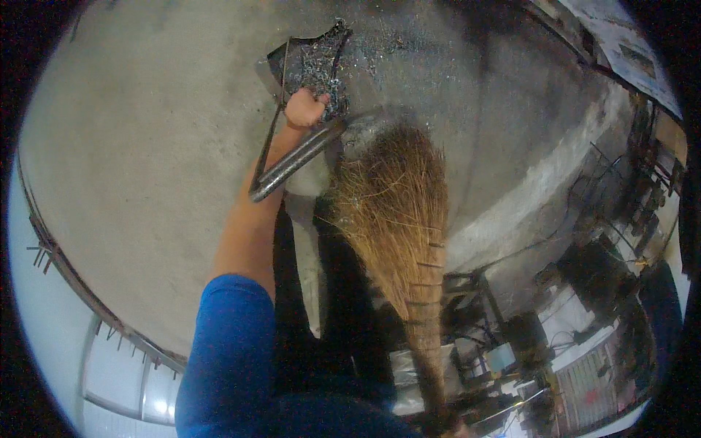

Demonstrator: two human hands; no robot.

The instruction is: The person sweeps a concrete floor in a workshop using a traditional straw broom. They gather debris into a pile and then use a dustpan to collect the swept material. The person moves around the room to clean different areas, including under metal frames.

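My left hand (305, 108) is stretched far forward, fingers closed on the near edge of a dark metal dustpan (292, 58) heaped with grey metal shavings (321, 66). The pan's long metal tube handle (296, 160) slants back toward me beside my forearm. A straw broom (394, 197) lies just right of the pan, its bristles spread on the concrete floor. Its bound neck runs down to the lower edge, where a sliver of my right hand (458, 431) grips it.
Loose shavings (398, 44) dust the floor (146, 146) behind the pan. Machines, cables and benches (584, 292) crowd the right side, behind a raised concrete kerb (526, 197). A pale wall with metal framing (109, 350) curves along the left.
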